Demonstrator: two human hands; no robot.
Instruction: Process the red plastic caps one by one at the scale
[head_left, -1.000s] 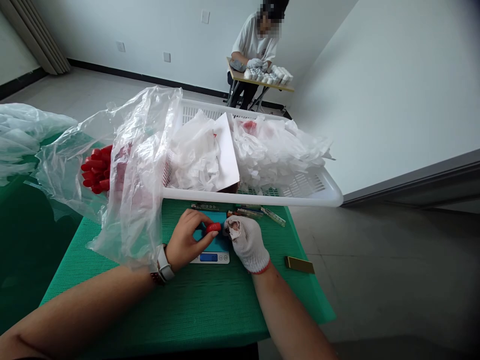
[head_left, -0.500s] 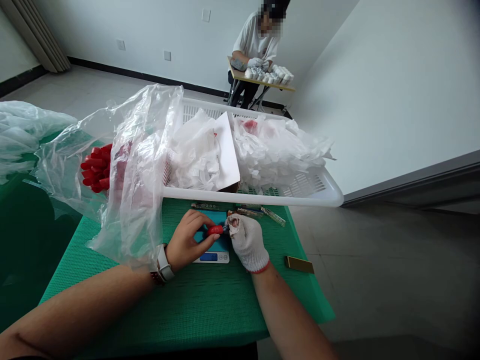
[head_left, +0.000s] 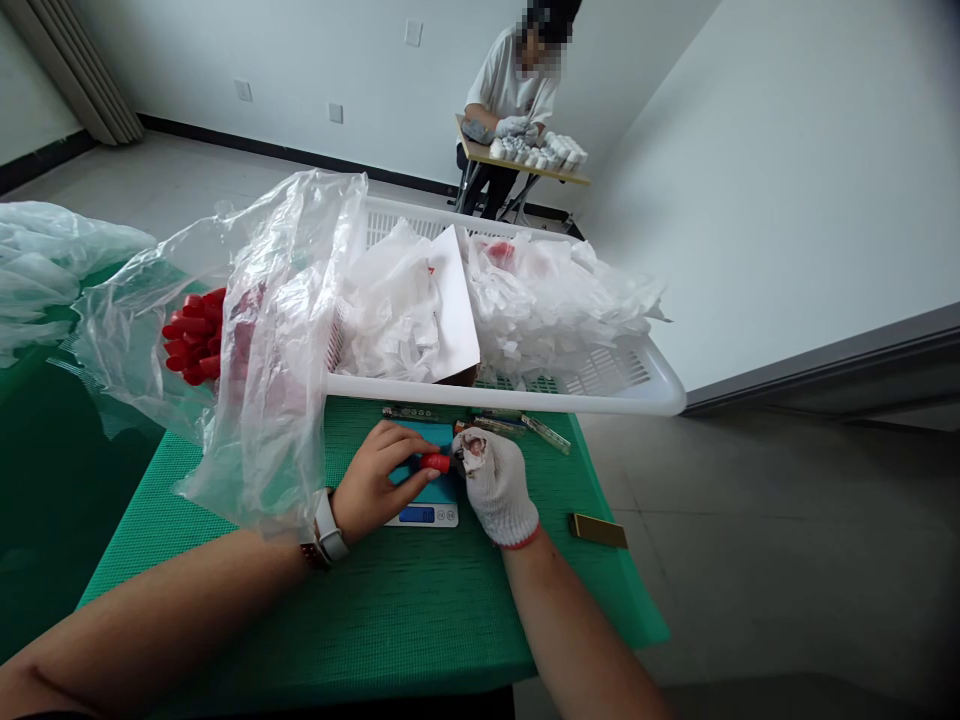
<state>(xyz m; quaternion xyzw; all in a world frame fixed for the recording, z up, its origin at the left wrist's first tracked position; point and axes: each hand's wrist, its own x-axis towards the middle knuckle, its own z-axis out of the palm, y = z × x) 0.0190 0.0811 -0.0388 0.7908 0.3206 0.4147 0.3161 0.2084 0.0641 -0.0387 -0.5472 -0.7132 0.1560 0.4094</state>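
My left hand (head_left: 382,470), bare with a watch at the wrist, pinches a small red plastic cap-like piece (head_left: 434,462) between thumb and fingers. Close to its right end, my right hand (head_left: 491,482) is closed in a white knit glove with a worn, stained thumb area. A bit of something dark shows between the gloved fingers and the red piece; the fingers hide the rest. Both hands are above a small digital scale (head_left: 397,514) with a blue top and a lit display.
Behind the scale, a white plastic basket (head_left: 510,398) holds thin white bags (head_left: 555,300) and a white box (head_left: 457,310). Red tubular pieces (head_left: 193,340) fill a clear bag at left. Small clear packets (head_left: 546,434) and a gold-brown bar (head_left: 598,530) lie on green cloth. A person works beyond.
The red piece has shifted slightly right, closer to my gloved right hand, and less of the dark bit between them shows. Both hands otherwise stay nearly in place.
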